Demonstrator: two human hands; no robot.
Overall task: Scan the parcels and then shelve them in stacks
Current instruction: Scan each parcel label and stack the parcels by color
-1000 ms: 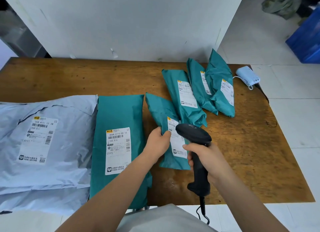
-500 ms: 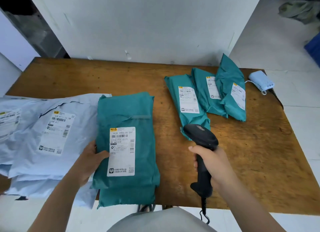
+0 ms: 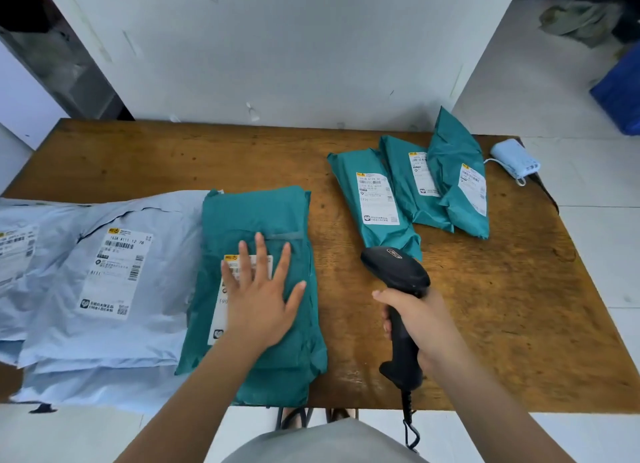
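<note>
Three parcels (image 3: 403, 189) wait: square the stack (image 3: 270, 213) under your flat left hand (image 3: 258, 301) while your right hand (image 3: 420, 327) grips the scanner (image 3: 394, 272).

We find bare table (image 3: 173, 157) behind the teal parcel stack (image 3: 263, 213), a bare strip along its right, pale blue mailers (image 3: 104, 341) against its left, three teal parcels (image 3: 407, 192) right-rear

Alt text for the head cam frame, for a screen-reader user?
A person's left hand presses flat on a stack of teal parcels on a wooden table, while the right hand grips a black barcode scanner. Pale blue parcels lie to the left; three more teal parcels are fanned out at the back right.
</note>
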